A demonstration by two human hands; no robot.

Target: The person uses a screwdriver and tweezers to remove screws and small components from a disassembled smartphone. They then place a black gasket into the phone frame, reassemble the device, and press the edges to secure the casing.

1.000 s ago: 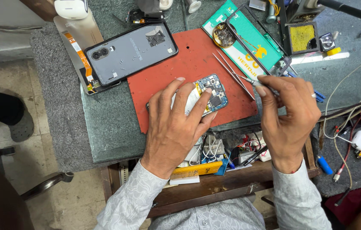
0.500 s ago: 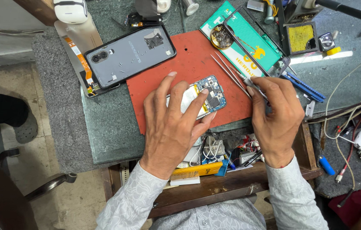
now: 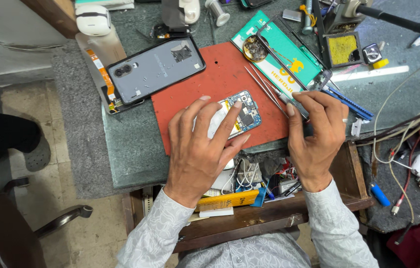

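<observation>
Left hand [image 3: 202, 144] lies flat on the red mat [image 3: 210, 74], fingers [image 3: 220, 124] spread wide over the opened phone [image 3: 240, 114], pinning it near the mat's front edge on the worktop [image 3: 130, 149]. Right hand [image 3: 316, 131] sits just beside it at the mat's right edge, fingers curled narrow around a slim metal tool [image 3: 282, 97]. Tweezers [image 3: 262, 87] lie on the mat close by. A grey back cover [image 3: 155, 69] rests at the mat's far left corner. Below, an open drawer [image 3: 249, 198] brims with cables.
</observation>
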